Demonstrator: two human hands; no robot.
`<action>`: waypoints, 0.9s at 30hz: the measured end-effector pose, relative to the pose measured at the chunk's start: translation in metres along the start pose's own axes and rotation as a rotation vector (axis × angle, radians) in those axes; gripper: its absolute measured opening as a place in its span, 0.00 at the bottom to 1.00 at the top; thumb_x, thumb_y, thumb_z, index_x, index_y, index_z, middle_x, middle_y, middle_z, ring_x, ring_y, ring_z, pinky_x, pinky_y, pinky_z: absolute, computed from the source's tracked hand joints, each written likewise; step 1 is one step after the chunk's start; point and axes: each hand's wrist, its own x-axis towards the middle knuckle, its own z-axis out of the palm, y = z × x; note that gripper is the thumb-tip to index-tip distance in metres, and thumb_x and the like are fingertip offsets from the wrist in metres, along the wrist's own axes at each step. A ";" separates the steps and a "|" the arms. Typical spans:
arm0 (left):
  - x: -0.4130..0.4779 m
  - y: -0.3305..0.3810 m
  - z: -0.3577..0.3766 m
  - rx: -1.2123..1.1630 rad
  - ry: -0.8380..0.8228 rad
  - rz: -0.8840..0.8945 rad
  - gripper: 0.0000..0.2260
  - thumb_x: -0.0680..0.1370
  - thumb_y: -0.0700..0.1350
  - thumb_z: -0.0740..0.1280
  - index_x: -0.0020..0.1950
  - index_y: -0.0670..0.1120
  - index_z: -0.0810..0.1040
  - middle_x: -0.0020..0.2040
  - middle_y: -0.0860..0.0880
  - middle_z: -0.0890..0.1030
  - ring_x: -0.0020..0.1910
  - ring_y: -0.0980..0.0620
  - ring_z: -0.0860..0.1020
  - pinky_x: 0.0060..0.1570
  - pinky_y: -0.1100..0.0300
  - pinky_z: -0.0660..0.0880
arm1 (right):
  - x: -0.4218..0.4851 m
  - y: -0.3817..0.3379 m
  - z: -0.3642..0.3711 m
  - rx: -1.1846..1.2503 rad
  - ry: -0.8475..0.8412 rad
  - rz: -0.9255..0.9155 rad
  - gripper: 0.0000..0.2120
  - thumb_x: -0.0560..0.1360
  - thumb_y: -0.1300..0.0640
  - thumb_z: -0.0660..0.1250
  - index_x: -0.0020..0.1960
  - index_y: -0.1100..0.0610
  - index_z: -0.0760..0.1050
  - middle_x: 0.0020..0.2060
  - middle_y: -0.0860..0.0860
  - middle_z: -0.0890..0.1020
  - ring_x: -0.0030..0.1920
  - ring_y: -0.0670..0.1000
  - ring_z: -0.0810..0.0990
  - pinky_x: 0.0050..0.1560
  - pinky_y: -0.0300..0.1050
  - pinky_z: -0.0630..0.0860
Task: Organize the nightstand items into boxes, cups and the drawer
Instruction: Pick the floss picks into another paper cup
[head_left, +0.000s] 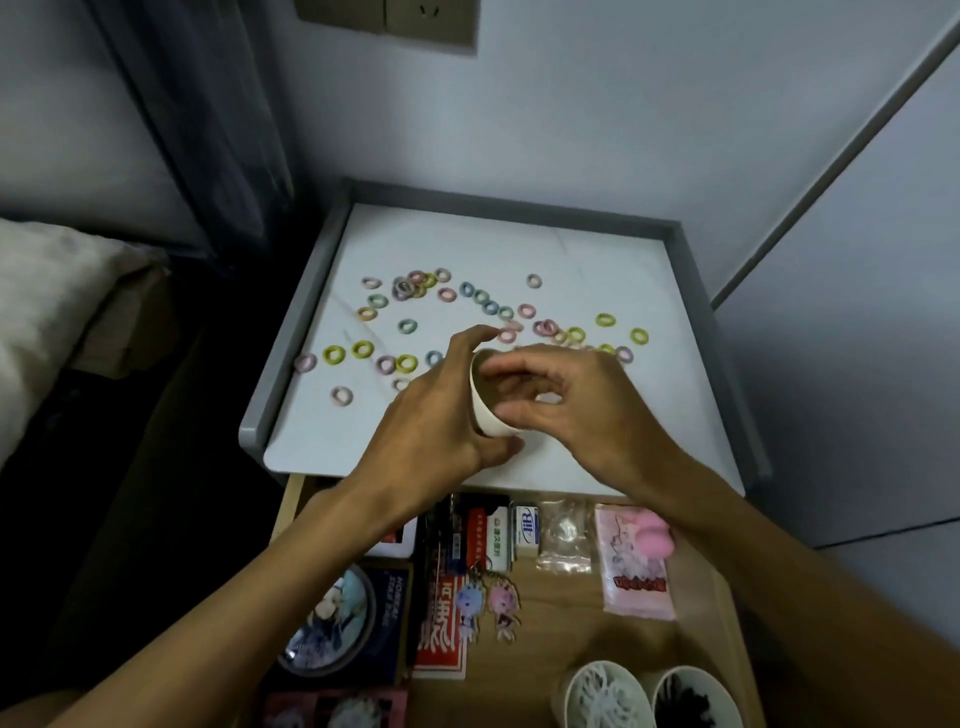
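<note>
In the head view my left hand (436, 415) grips the tilted paper cup (485, 410), surely light and crushable, by its wall near the nightstand (597, 249) front. My right hand (566, 400) curls over its mouth, holding I cannot tell what, and soft hair ties (362, 349) lie scattered from nine to two o'clock.

scattered hair ties (483, 317) block mid-top, bare nightstand top (519, 239) behind them

Both bare forearms reach far, hands meeting at centre.
Left hand (441, 410) curls round a paper cup (484, 413) from the left; right hand (576, 405) bends fingers and thumb at its rim, grip unclear.
</note>
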 end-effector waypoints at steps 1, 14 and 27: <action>-0.001 0.000 0.002 -0.009 0.002 -0.005 0.42 0.68 0.47 0.79 0.73 0.60 0.58 0.58 0.61 0.78 0.55 0.60 0.78 0.55 0.59 0.77 | -0.001 0.003 -0.001 -0.013 0.046 -0.004 0.16 0.71 0.63 0.75 0.57 0.54 0.82 0.47 0.46 0.85 0.47 0.44 0.82 0.52 0.36 0.77; 0.001 0.005 0.007 0.044 0.093 -0.048 0.45 0.64 0.52 0.81 0.74 0.59 0.59 0.60 0.55 0.75 0.56 0.52 0.73 0.51 0.57 0.71 | 0.007 0.028 -0.026 -0.005 0.091 0.244 0.07 0.79 0.57 0.67 0.52 0.56 0.83 0.40 0.47 0.84 0.37 0.45 0.80 0.35 0.38 0.75; 0.003 0.004 0.002 0.070 0.064 -0.076 0.44 0.66 0.52 0.81 0.74 0.60 0.59 0.57 0.56 0.73 0.54 0.53 0.71 0.49 0.59 0.68 | 0.027 0.118 -0.063 -0.463 0.193 0.298 0.07 0.72 0.61 0.75 0.49 0.55 0.81 0.50 0.53 0.78 0.43 0.45 0.75 0.43 0.30 0.68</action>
